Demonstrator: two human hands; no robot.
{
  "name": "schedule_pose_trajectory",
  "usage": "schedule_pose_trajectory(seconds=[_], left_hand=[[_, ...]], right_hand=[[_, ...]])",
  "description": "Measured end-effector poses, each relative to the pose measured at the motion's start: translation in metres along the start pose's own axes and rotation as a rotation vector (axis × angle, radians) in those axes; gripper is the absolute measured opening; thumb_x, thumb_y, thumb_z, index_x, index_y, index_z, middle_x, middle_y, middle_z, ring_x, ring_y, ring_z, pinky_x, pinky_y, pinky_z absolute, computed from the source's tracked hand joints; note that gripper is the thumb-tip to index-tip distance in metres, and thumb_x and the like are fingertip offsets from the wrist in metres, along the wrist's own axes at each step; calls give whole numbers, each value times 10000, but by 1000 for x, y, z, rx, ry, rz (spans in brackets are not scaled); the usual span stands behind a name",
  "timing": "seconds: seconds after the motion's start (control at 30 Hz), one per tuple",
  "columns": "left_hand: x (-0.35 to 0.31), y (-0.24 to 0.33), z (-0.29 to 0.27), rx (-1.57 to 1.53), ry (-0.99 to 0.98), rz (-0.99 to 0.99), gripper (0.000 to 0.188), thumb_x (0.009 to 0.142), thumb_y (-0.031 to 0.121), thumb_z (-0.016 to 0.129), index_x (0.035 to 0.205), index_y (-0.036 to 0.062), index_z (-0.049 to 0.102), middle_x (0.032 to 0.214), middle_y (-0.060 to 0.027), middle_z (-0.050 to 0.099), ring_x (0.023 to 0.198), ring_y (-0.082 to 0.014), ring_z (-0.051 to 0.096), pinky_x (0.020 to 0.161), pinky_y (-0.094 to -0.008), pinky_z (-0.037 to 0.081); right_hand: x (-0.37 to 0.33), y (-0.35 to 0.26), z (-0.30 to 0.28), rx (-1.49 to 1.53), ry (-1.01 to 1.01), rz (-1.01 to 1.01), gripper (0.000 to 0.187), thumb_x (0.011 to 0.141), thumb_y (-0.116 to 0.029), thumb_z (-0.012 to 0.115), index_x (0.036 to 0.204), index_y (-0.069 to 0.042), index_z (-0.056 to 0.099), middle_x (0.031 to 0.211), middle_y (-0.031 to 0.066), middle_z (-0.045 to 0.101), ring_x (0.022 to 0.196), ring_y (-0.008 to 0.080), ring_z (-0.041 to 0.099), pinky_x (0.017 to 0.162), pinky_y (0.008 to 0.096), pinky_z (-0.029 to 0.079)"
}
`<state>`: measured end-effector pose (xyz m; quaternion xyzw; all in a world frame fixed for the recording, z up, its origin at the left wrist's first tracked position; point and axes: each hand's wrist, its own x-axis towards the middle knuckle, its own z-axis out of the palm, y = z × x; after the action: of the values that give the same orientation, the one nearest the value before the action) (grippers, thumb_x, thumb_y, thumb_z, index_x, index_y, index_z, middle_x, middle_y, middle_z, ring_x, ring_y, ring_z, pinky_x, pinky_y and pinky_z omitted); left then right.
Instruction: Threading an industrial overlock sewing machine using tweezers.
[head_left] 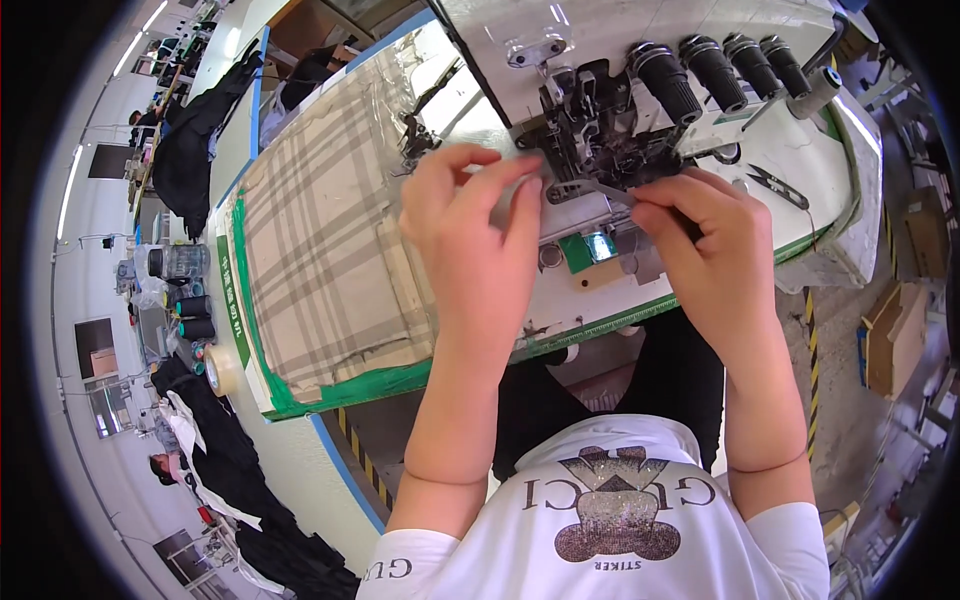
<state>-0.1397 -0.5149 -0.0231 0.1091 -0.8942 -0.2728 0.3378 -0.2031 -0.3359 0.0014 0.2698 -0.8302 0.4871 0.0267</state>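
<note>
An overlock sewing machine [600,120] with several black tension knobs stands in front of me, its looper and needle area uncovered. My left hand [470,215] is at the left side of that area, thumb and forefinger brought close together; anything between them is too small to make out. From the right, my right hand [705,230] pinches slim silvery tweezers [612,193], which point left into the machine's front. Both hands meet near the metal parts below the needle. Black thread snips [778,187] lie on the white table right of the machine.
Left of the machine lies a plaid-covered surface [330,230] edged with green tape. A tape roll [220,369], dark thread spools [195,317] and black garments [205,135] are farther left. Cardboard boxes [893,340] stand on the floor at right.
</note>
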Motion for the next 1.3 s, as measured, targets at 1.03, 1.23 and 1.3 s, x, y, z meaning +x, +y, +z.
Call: schedule_pose_trajectory(seconds=[1.03, 1.23, 1.3], left_hand=[[12, 0, 23, 70, 2, -22, 109, 776, 118, 740, 872, 168, 743, 940, 10, 570, 941, -224, 524, 891, -397, 334], [12, 2, 22, 102, 16, -12, 100, 776, 115, 740, 866, 158, 732, 949, 6, 570, 961, -227, 514, 882, -404, 337], [13, 2, 22, 103, 35, -13, 94, 782, 115, 737, 863, 164, 742, 923, 10, 571, 930, -217, 525, 894, -396, 343]], right_hand=[[19, -38, -1, -703, -79, -199, 40, 802, -89, 693, 829, -64, 679, 769, 90, 595, 661, 323, 605, 599, 405, 486], [18, -43, 0, -759, -91, -181, 45, 796, -79, 698, 836, -66, 683, 762, 90, 588, 661, 325, 601, 601, 404, 483], [18, -45, 1, -788, -74, -207, 44, 717, -53, 634, 708, -68, 594, 731, 87, 564, 667, 304, 638, 570, 398, 501]])
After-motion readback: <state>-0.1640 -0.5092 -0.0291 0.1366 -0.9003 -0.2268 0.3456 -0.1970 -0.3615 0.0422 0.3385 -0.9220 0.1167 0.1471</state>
